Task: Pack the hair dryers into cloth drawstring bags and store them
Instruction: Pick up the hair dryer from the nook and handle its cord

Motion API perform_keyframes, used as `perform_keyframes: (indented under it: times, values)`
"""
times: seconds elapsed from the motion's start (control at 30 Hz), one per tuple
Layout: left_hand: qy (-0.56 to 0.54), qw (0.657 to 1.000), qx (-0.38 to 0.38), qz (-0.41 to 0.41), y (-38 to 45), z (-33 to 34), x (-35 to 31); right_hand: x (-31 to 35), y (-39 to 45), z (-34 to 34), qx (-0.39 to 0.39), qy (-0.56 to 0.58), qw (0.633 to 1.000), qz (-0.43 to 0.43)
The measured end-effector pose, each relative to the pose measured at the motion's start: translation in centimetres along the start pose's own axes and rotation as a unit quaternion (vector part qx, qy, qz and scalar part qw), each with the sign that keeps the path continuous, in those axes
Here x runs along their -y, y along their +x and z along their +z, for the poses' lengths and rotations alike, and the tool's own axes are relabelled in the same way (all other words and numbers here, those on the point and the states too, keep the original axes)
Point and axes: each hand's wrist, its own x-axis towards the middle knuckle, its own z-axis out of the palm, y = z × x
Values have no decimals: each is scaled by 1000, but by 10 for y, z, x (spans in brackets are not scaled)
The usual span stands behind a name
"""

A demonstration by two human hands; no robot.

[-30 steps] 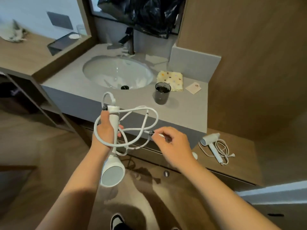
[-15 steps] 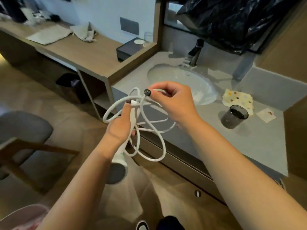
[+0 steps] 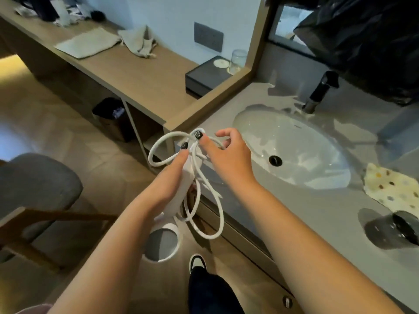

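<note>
While your left hand (image 3: 174, 177) clasps the handle of the white hair dryer (image 3: 179, 200) at the middle of the frame, its barrel hangs down toward the floor at lower centre. Your right hand (image 3: 226, 155) pinches the white cord (image 3: 210, 214), whose loops drape around the handle and dangle beneath both hands. Two cloth drawstring bags (image 3: 138, 41) lie on the wooden bench (image 3: 136, 73) in the upper left, one flat, one crumpled. Just beside them to the right sits a dark box (image 3: 204, 80) with a glass (image 3: 238, 61). At right, the grey bench (image 3: 328, 214) holds the sink (image 3: 294, 150), a dotted cloth (image 3: 394, 189) and a dark cup (image 3: 399, 230). No readable writing or brand shows anywhere.
</note>
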Motion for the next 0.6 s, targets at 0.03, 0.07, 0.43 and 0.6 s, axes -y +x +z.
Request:
perform_keyframes:
  times: [0.03, 0.07, 0.43, 0.6]
  values:
    - [-8, 1000, 10, -2, 11, -6, -6, 5, 18, 3, 14, -10, 1000, 17]
    - [-11, 1000, 17, -5, 21, -13, -12, 9, 35, 7, 27, -8, 999, 30]
    - [84, 994, -4, -75, 131, -114, -38, 68, 160, 86, 205, 1, 971, 123]
    - [133, 988, 24, -80, 193, -180, -52, 91, 215, 145, 174, -28, 976, 130]
